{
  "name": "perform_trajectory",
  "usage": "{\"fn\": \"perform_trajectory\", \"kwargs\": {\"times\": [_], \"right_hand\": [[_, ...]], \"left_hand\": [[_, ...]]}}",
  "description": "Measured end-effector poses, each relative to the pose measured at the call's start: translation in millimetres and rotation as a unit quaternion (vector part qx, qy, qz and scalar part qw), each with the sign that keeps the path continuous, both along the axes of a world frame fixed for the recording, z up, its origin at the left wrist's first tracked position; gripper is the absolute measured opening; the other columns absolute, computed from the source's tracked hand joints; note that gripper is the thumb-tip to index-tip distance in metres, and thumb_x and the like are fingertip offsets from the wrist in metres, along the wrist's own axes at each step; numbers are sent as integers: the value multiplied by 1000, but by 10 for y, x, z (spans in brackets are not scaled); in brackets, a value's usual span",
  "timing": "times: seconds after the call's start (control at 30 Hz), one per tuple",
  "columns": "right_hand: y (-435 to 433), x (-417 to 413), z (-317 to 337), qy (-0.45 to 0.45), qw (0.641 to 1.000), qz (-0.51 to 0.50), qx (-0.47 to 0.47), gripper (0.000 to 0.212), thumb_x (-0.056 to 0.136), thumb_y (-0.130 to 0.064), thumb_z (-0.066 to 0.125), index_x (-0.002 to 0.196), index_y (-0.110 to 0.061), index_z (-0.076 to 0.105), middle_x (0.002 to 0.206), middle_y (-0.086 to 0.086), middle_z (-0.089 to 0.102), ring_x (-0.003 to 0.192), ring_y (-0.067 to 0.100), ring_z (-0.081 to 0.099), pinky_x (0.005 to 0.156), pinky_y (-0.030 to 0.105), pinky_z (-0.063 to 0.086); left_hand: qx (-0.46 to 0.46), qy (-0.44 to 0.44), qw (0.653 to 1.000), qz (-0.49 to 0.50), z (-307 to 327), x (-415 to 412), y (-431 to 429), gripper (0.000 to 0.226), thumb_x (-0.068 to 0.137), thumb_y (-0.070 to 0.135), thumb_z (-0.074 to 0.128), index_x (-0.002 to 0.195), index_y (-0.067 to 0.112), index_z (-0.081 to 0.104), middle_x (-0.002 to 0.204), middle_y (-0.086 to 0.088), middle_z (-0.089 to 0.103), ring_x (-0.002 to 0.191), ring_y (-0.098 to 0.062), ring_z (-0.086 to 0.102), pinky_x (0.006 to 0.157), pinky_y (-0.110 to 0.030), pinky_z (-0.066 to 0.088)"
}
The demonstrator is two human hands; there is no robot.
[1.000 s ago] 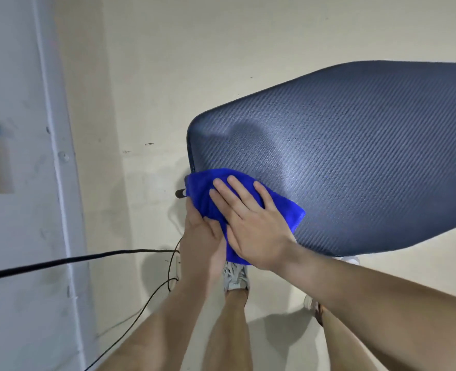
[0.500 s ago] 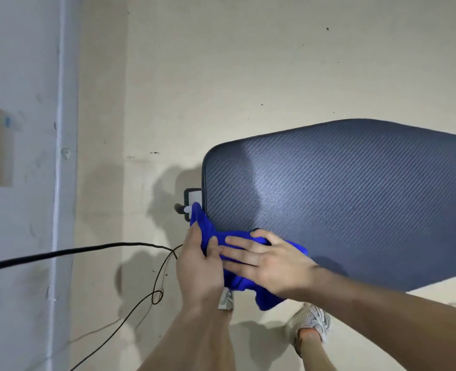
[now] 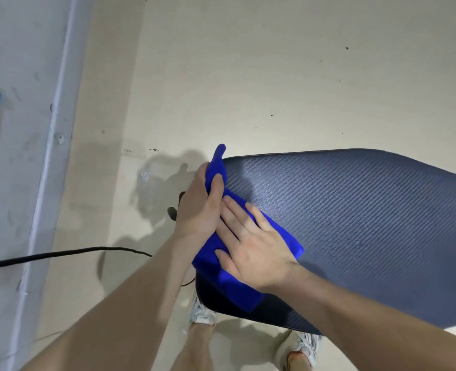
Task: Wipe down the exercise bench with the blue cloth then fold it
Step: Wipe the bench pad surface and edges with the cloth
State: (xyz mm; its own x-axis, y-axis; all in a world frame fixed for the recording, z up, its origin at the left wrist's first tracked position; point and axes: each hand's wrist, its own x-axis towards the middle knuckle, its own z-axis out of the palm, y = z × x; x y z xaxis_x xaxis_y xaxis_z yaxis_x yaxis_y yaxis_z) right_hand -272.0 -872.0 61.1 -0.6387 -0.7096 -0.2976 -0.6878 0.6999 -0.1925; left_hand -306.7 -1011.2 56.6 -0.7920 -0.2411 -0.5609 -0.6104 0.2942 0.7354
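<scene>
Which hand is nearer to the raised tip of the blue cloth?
Left. The left hand grips the blue cloth just under its raised tip, at the end of the bench pad; the right hand presses flat on the cloth, lower in the view.

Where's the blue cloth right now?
In the head view, the blue cloth lies on the bench's left end, pressed under the right hand, its far end gripped by the left hand.

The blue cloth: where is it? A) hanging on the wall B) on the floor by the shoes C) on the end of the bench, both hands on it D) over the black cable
C: the blue cloth lies on the end of the exercise bench, right hand flat on it, left hand gripping its edge.
</scene>
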Motion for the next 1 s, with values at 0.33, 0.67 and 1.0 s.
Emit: {"fn": "perform_trajectory", "kwargs": {"times": [0.33, 0.67, 1.0], "right_hand": [[40, -621, -115, 7, 995, -83, -55, 72, 90, -50, 37, 149, -9, 33, 158, 7, 30, 149, 20, 15, 121, 42, 11], [634, -934, 6, -47, 987, -96, -117, 57, 95, -40, 30, 144, -15, 44, 155, 5, 37, 147, 17, 22, 119, 43, 6], [1955, -1400, 61, 48, 985, -116, -118, 33, 85, -23, 39, 84, -19, 72, 98, -7, 71, 110, 13, 61, 111, 50, 25]], "left_hand": [[-154, -87, 983, -53, -141, -963, 138, 24, 97, 26, 32, 96, 10, 49, 117, -16, 56, 97, -29, 51, 79, -32, 38], [-332, -132, 912, -203, 44, -1074, 723, 53, 93, 44, 20, 78, 13, 60, 72, -3, 56, 70, -23, 50, 68, -33, 34], [-305, -91, 893, -319, 33, -1491, 1999, 61, 96, 52, 10, 93, 18, 60, 93, -4, 58, 88, -26, 51, 77, -36, 33]]}}
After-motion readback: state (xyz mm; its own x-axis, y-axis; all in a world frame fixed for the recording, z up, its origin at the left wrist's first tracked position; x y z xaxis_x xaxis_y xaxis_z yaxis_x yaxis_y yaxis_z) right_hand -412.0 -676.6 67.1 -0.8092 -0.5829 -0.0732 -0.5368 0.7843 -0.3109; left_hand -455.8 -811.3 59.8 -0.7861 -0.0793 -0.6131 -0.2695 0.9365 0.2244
